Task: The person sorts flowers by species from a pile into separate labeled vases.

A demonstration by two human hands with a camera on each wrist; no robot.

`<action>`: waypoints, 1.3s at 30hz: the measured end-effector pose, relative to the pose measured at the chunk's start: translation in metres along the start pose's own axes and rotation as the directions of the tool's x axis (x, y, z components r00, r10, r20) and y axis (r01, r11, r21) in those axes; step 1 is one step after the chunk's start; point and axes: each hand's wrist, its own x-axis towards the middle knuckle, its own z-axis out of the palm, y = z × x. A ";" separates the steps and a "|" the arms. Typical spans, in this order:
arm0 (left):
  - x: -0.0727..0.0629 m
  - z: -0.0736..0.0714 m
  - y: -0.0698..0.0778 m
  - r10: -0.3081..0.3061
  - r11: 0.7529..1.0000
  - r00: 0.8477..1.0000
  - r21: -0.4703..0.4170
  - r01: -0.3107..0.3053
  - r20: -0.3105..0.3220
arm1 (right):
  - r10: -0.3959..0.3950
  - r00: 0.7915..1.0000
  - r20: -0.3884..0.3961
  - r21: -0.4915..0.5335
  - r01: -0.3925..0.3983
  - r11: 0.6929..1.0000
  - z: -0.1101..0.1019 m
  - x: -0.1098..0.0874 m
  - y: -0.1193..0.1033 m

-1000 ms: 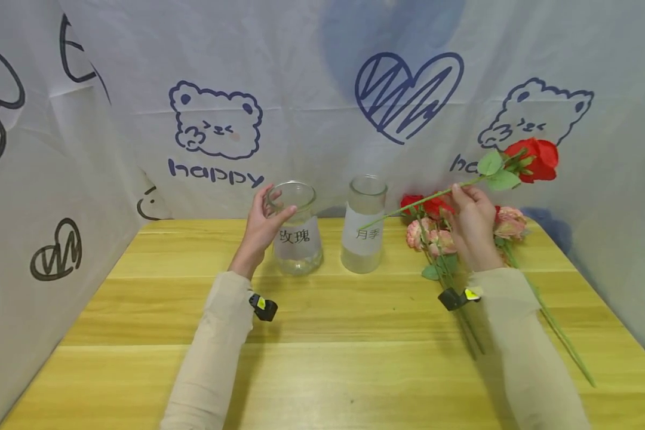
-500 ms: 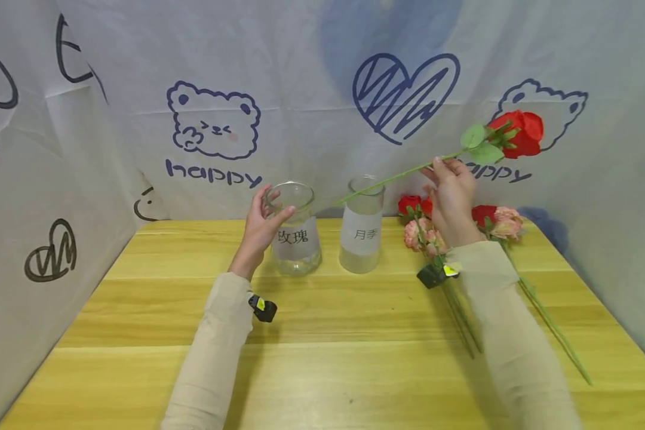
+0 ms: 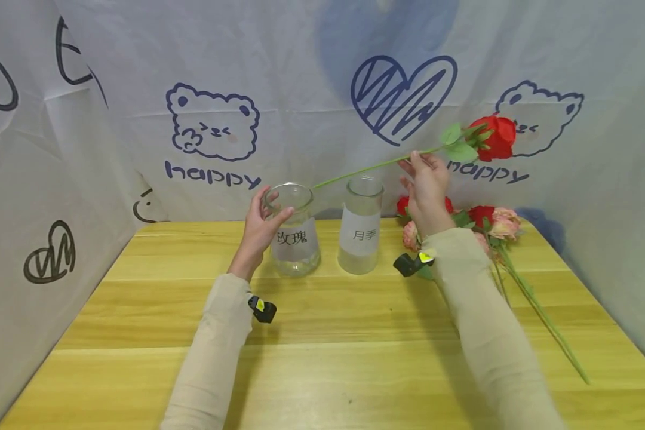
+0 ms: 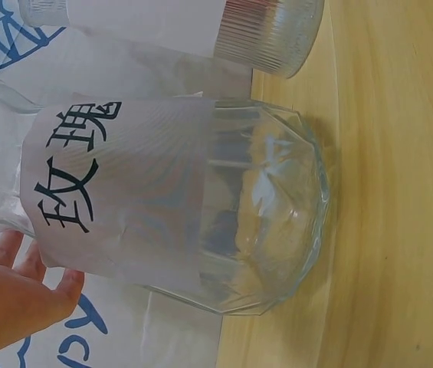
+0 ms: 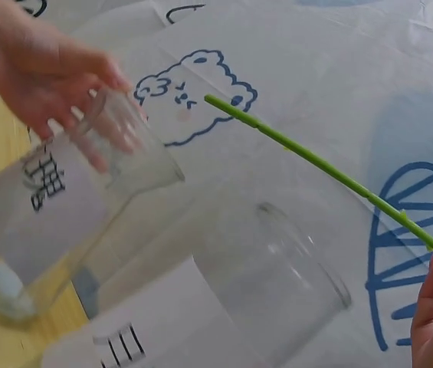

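Above the worktop point(image 3: 322, 370), pinched by its stem point(image 3: 376, 167) in the right grip point(image 3: 429, 185): one red rose point(image 3: 493, 138), stem tip near the mouth of the wider vase point(image 3: 295, 242), labelled "玫瑰" and held at the neck in the left grip point(image 3: 259, 230). Just beside, a narrower vase point(image 3: 360, 232) labelled "月季". At right, red and pink flowers point(image 3: 504, 224); behind, a cloth point(image 3: 301, 131) marked "happy" beneath bear drawings point(image 3: 215, 122).

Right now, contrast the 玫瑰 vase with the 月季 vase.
The 玫瑰 vase is broader than the 月季 vase. The 玫瑰 vase has a faceted base, the 月季 vase a ribbed one. The left hand holds the 玫瑰 vase; the 月季 vase is untouched. Both are clear glass, upright.
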 end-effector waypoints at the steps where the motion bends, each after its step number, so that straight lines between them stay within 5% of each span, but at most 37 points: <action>1: 0.000 0.000 0.000 0.000 1.000 1.000 -0.002 0.000 -0.002 | 0.011 1.000 -0.003 0.002 -0.011 1.000 0.003 0.001 0.002; 8: 0.000 0.002 0.001 0.008 1.000 1.000 -0.007 -0.008 -0.009 | 0.070 0.997 -0.015 0.033 -0.069 0.997 0.017 0.002 0.010; 19: -0.001 0.002 0.002 0.018 1.000 1.000 -0.008 -0.018 0.000 | 0.034 0.999 0.005 -0.002 -0.034 0.999 0.038 -0.001 0.014; 29: -0.003 0.001 0.000 0.019 1.000 1.000 -0.002 -0.019 -0.016 | -0.051 0.997 0.054 -0.132 0.058 0.990 0.065 -0.007 0.022; 39: -0.003 0.001 -0.002 -0.015 1.000 1.000 0.019 0.015 -0.016 | -0.049 0.997 0.059 -0.219 0.061 0.974 0.075 -0.014 0.027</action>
